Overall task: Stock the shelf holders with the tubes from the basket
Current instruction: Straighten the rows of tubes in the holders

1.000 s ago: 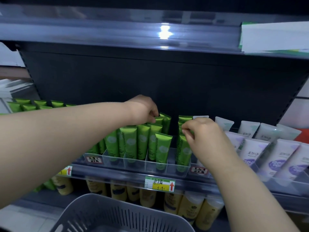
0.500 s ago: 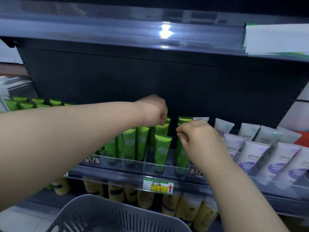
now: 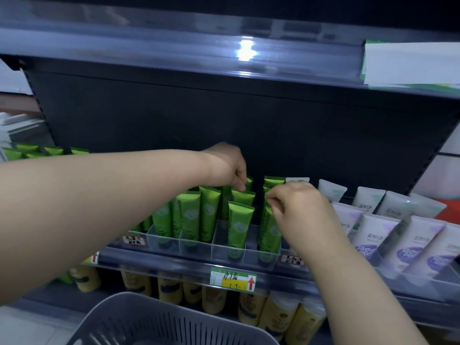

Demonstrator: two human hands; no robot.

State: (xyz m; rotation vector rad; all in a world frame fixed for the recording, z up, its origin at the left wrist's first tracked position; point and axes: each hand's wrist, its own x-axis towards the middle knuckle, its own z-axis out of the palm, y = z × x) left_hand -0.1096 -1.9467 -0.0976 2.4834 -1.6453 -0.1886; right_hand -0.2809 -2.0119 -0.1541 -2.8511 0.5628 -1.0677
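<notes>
I find both hands at the clear shelf holder (image 3: 216, 235), where green tubes (image 3: 191, 215) stand upright in rows. The left hand (image 3: 225, 168) pinches the top edge of a rear tube (image 3: 249, 183) in the second green column from the right. The right hand (image 3: 298, 210) pinches the crimped top of the front tube (image 3: 270, 232) in the rightmost green column, its base inside the compartment. The grey basket (image 3: 139, 298) sits low in view; I cannot tell its contents.
</notes>
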